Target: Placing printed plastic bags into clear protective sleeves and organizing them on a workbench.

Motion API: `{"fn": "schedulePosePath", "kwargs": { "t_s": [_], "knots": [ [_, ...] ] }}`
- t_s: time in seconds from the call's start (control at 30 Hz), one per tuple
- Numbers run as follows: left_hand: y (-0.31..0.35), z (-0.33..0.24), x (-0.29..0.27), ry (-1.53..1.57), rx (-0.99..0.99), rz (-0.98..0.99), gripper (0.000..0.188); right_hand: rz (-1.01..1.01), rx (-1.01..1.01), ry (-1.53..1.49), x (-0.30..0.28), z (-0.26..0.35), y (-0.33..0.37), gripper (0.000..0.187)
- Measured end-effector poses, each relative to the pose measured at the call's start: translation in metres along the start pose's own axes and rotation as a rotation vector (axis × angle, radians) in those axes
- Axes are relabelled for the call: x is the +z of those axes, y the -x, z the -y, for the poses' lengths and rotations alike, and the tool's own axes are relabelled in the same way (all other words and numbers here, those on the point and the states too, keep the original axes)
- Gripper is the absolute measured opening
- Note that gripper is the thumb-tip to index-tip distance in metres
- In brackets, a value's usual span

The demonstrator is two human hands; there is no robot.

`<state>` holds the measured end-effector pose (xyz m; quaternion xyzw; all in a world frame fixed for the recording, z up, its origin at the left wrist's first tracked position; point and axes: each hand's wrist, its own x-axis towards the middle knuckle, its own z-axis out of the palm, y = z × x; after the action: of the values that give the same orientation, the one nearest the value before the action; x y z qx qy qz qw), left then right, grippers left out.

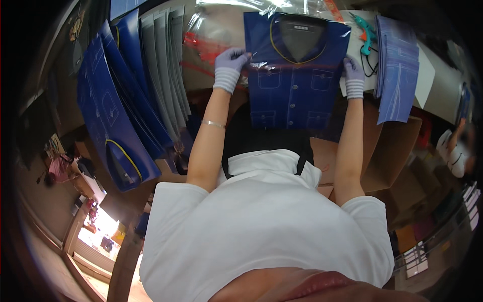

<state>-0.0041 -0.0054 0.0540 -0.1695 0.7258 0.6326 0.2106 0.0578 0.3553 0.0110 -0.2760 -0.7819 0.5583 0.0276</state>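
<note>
In front of me is a flat blue panel printed like a buttoned jacket, with a yellow-edged collar and pockets. My left hand, in a lavender glove with a striped cuff, is closed at its left edge. At the right edge, my right hand, gloved alike, has its fingers bent in against the side. Clear plastic film with red markings lies behind the panel's left side. A shiny, reddish band crosses the panel's upper half, level with my hands; I cannot tell whether film covers the whole panel.
Blue jacket-printed panels and grey sheets stand fanned out at the left. A teal gun-shaped tool with a black cord lies right of the panel, beside a stack of blue printed pieces. An open cardboard box sits below them.
</note>
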Motion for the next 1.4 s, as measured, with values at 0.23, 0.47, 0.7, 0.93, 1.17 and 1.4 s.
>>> {"fn": "schedulePosePath", "kwargs": {
  "t_s": [0.23, 0.47, 0.7, 0.93, 1.17, 1.4],
  "knots": [
    [0.04, 0.042, -0.049, 0.027, -0.028, -0.049, 0.015, 0.287, 0.081, 0.37, -0.022, -0.041, 0.13, 0.021],
    [0.007, 0.047, -0.067, -0.157, -0.085, -0.086, 0.034, -0.003, -0.204, 0.262, 0.014, 0.052, 0.057, 0.019],
    [-0.016, 0.052, -0.071, -0.232, 0.088, -0.212, 0.021, -0.032, -0.277, 0.499, 0.081, 0.055, -0.001, 0.03],
    [0.086, 0.038, -0.021, 0.1, -0.032, -0.035, 0.013, -0.173, 0.001, 0.092, 0.004, -0.022, 0.116, 0.022],
    [0.157, 0.128, -0.063, -0.299, -0.1, 0.278, 0.012, -0.002, 0.208, 0.074, -0.005, -0.111, 0.251, 0.019],
    [0.193, 0.01, -0.07, -0.1, 0.092, 0.595, 0.011, -0.086, 0.075, -0.264, -0.037, 0.093, 0.231, 0.026]
  ]
}}
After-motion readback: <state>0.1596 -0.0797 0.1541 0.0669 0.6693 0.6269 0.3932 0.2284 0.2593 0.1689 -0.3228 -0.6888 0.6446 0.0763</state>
